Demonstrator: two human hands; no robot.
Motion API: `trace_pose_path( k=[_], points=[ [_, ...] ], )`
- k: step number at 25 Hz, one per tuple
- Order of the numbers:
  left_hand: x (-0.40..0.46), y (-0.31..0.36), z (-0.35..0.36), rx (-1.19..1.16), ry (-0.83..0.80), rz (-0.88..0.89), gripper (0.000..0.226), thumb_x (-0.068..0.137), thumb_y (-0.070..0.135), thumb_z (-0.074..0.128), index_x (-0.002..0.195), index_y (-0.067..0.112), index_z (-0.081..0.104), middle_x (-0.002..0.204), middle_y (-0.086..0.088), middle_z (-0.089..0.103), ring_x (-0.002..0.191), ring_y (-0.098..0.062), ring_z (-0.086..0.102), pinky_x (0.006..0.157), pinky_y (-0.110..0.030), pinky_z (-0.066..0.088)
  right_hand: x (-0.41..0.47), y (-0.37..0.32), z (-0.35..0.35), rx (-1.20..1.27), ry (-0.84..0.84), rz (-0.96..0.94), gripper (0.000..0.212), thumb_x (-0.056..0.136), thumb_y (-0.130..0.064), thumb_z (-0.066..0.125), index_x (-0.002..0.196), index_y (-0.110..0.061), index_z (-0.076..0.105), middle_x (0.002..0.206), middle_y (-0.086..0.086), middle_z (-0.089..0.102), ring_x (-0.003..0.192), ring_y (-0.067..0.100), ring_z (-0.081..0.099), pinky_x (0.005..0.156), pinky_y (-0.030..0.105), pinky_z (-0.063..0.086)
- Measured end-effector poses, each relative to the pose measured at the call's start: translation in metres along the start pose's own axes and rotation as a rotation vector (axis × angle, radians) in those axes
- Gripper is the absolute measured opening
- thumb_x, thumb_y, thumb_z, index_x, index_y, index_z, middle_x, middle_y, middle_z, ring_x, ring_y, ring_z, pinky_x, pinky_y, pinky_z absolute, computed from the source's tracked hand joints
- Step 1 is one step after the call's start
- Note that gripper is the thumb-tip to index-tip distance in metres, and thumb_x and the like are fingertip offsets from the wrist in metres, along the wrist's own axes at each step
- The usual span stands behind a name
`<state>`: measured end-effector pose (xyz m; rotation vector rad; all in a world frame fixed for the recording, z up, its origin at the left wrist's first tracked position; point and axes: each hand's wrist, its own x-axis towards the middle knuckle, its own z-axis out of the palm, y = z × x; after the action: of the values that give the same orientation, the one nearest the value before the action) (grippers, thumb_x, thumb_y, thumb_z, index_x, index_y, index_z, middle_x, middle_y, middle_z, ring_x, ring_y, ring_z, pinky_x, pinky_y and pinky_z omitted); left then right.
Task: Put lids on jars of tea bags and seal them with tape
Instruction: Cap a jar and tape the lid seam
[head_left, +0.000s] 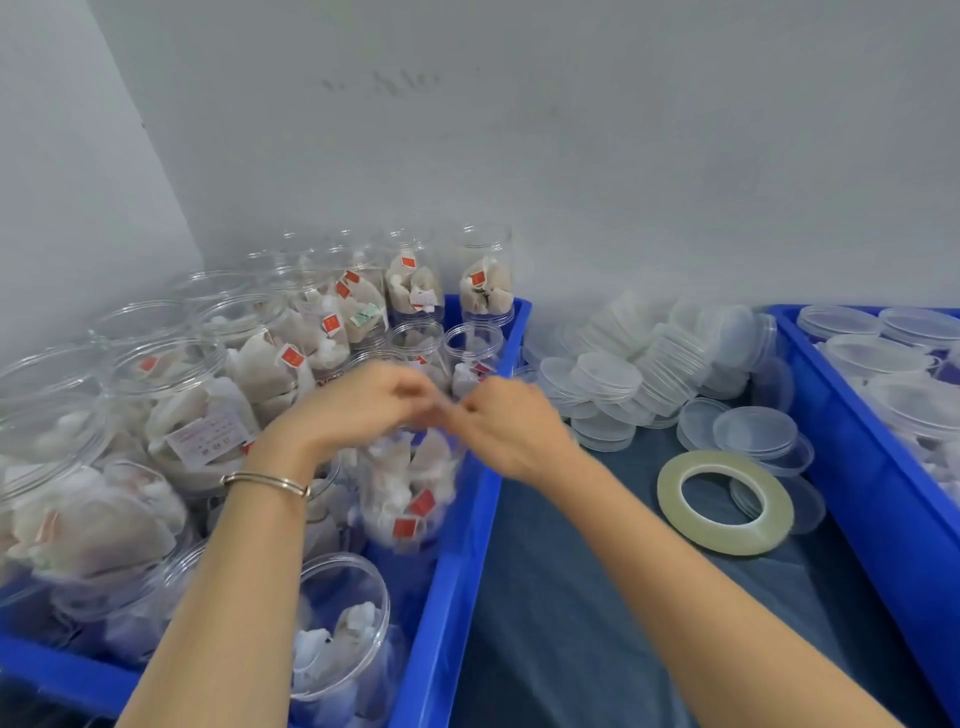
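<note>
A: Both hands meet over one jar (410, 488) of tea bags, in the blue crate (457, 545) on the table's left side. Left hand (358, 402) and right hand (511, 426) have curled fingers, but it's blurred; can't tell what they pinch.

B: Lid on yet?

A: Can't say. Spare lids (613, 374) sit near the back edge, tape roll (724, 501) to the right.

B: Light, slick plastic, I'd judge. Grip the rim, not the thin wall.
</note>
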<state>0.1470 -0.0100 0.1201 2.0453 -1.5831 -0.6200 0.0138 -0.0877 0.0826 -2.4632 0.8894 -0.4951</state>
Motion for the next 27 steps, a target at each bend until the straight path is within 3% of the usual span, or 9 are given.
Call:
trace_pose_path(
  k=[2, 5, 9, 11, 13, 16, 20, 24, 27],
  points=[
    [0.007, 0.034, -0.009, -0.049, 0.143, 0.102, 0.022, 0.094, 0.011, 0.057, 0.087, 0.026, 0.072, 0.085, 0.010, 0.074, 0.079, 0.004, 0.067, 0.072, -0.014, 0.052, -0.002, 0.004, -0.029, 0.193, 0.126, 0.053, 0.056, 0.093, -0.045, 0.050, 0.047, -0.016, 0.038, 0.045, -0.007, 0.035, 0.050, 0.017, 0.032, 0.056, 0.031, 0.032],
    [0.034, 0.083, 0.003, -0.098, 0.177, 0.160, 0.022, 0.094, 0.008, 0.055, 0.088, 0.020, 0.073, 0.081, 0.009, 0.074, 0.072, -0.001, 0.069, 0.057, -0.016, 0.049, -0.013, 0.032, -0.067, 0.391, 0.335, 0.094, 0.043, 0.072, -0.043, 0.057, 0.042, -0.016, 0.041, 0.037, -0.008, 0.032, 0.046, 0.014, 0.025, 0.043, 0.025, 0.023],
    [0.064, 0.112, 0.079, -0.332, 0.032, 0.134, 0.025, 0.097, -0.002, 0.046, 0.099, 0.005, 0.069, 0.100, -0.011, 0.072, 0.073, -0.010, 0.064, 0.054, -0.011, 0.048, -0.046, 0.124, -0.088, 0.498, 0.357, 0.296, 0.052, 0.079, -0.057, 0.042, 0.082, -0.017, 0.076, 0.087, 0.000, 0.074, 0.082, 0.013, 0.064, 0.078, 0.033, 0.046],
    [0.068, 0.107, 0.127, -0.446, -0.043, 0.082, 0.025, 0.098, -0.002, 0.043, 0.105, 0.000, 0.068, 0.105, -0.015, 0.071, 0.077, -0.010, 0.064, 0.059, -0.014, 0.052, -0.061, 0.183, -0.080, 0.260, 0.391, 0.463, 0.039, 0.091, -0.039, 0.048, 0.122, -0.020, 0.063, 0.129, 0.008, 0.059, 0.111, 0.019, 0.055, 0.094, 0.036, 0.041],
    [0.066, 0.097, 0.164, -0.474, -0.103, 0.039, 0.025, 0.099, 0.001, 0.044, 0.106, 0.002, 0.068, 0.106, -0.013, 0.072, 0.074, -0.001, 0.064, 0.053, -0.007, 0.046, -0.072, 0.226, -0.068, 0.053, 0.336, 0.601, 0.056, 0.092, -0.023, 0.053, 0.145, -0.019, 0.036, 0.150, 0.013, 0.031, 0.132, 0.031, 0.035, 0.106, 0.043, 0.032],
    [0.064, 0.083, 0.190, -0.550, -0.058, 0.025, 0.024, 0.096, 0.002, 0.048, 0.103, 0.008, 0.070, 0.100, -0.006, 0.073, 0.077, 0.002, 0.066, 0.058, -0.004, 0.043, -0.075, 0.254, -0.057, 0.041, 0.261, 0.716, 0.065, 0.094, -0.025, 0.052, 0.150, -0.029, 0.019, 0.154, 0.010, 0.015, 0.136, 0.037, 0.027, 0.105, 0.048, 0.033],
    [0.048, 0.065, 0.204, -0.816, 0.113, 0.014, 0.017, 0.090, 0.021, 0.062, 0.105, 0.028, 0.066, 0.107, 0.008, 0.070, 0.104, -0.006, 0.064, 0.080, -0.015, 0.047, -0.075, 0.267, -0.050, -0.046, 0.285, 0.823, 0.067, 0.095, -0.020, 0.050, 0.151, -0.018, 0.015, 0.146, 0.017, 0.033, 0.124, 0.036, 0.044, 0.098, 0.046, 0.043],
    [0.025, 0.054, 0.244, -0.931, 0.135, 0.188, 0.100, 0.058, 0.028, 0.086, 0.142, 0.026, 0.033, 0.137, 0.017, 0.047, 0.128, 0.009, 0.041, 0.100, -0.006, 0.034, -0.074, 0.271, -0.045, 0.104, 0.365, 0.810, 0.075, 0.094, -0.025, 0.057, 0.152, -0.016, 0.010, 0.144, 0.018, 0.036, 0.124, 0.036, 0.046, 0.090, 0.044, 0.046],
    [0.032, 0.054, 0.259, -0.849, 0.249, 0.218, 0.104, 0.054, 0.012, 0.092, 0.140, 0.026, 0.035, 0.136, 0.012, 0.048, 0.129, 0.005, 0.041, 0.102, -0.008, 0.033, -0.071, 0.274, -0.041, 0.216, 0.418, 0.807, 0.062, 0.095, -0.031, 0.055, 0.146, -0.011, 0.027, 0.140, 0.017, 0.043, 0.125, 0.032, 0.046, 0.102, 0.045, 0.040]
  ],
)
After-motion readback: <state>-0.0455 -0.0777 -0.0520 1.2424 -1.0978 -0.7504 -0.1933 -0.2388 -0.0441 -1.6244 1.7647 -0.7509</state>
